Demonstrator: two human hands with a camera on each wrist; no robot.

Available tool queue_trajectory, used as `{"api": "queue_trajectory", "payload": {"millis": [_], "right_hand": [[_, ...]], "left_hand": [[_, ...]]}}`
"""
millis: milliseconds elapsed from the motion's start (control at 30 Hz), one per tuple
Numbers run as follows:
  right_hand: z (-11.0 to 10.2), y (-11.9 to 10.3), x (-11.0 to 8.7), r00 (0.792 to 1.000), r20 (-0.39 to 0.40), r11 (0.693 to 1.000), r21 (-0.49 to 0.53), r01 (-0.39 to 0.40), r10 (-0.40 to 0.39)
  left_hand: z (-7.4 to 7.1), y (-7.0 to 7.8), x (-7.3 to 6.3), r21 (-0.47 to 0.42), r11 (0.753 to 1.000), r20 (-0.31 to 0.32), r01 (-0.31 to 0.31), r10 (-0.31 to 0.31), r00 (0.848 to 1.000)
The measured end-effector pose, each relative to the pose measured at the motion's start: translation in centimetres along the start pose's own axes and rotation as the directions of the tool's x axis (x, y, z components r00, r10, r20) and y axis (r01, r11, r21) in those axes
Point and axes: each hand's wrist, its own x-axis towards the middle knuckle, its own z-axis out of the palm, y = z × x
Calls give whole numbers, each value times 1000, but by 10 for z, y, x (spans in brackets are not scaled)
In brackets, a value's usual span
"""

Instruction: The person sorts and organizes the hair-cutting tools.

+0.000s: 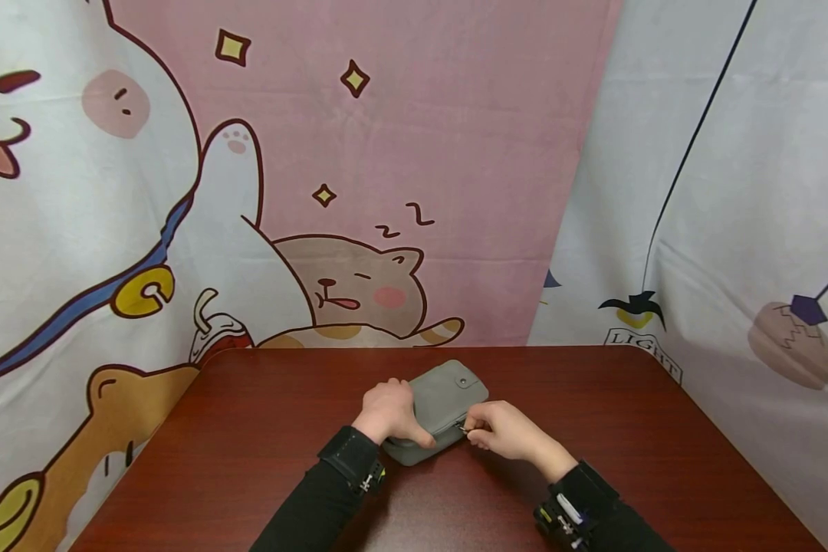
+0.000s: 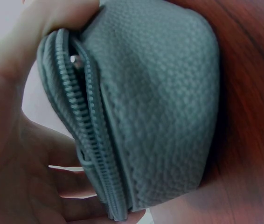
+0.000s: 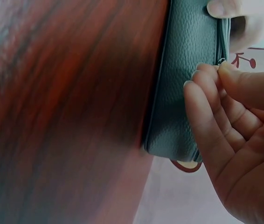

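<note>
A grey-green pebbled leather zip pouch [image 1: 448, 395] rests on the table, with a snap button near its far end. My left hand [image 1: 392, 414] grips its left end, thumb along the zip side and fingers behind. Close up in the left wrist view, the zipper [image 2: 78, 100] is parted at this end, and something small and shiny shows in the gap. Thumb and fingertips of my right hand [image 1: 507, 433] pinch the zipper pull [image 3: 221, 61] along the pouch's near edge; the fingers mostly hide the pull. What the pouch contains cannot be made out.
The reddish-brown wooden table [image 1: 262, 429] has rounded far corners. Behind it hangs a cartoon-printed cloth [image 1: 455, 153], reaching down past the table's left and right edges.
</note>
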Motion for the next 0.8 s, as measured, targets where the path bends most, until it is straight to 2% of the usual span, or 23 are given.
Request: {"api": "queue_trajectory", "payload": {"millis": [600, 800], "right_hand": [[5, -11, 5, 998, 34, 998, 53, 43, -45], [7, -13, 6, 998, 46, 999, 45, 29, -31]], "left_hand": [[-1, 0, 0, -2, 1000, 14, -6, 6, 1000], [0, -1, 1, 10, 1000, 18, 0, 0, 1000]]}}
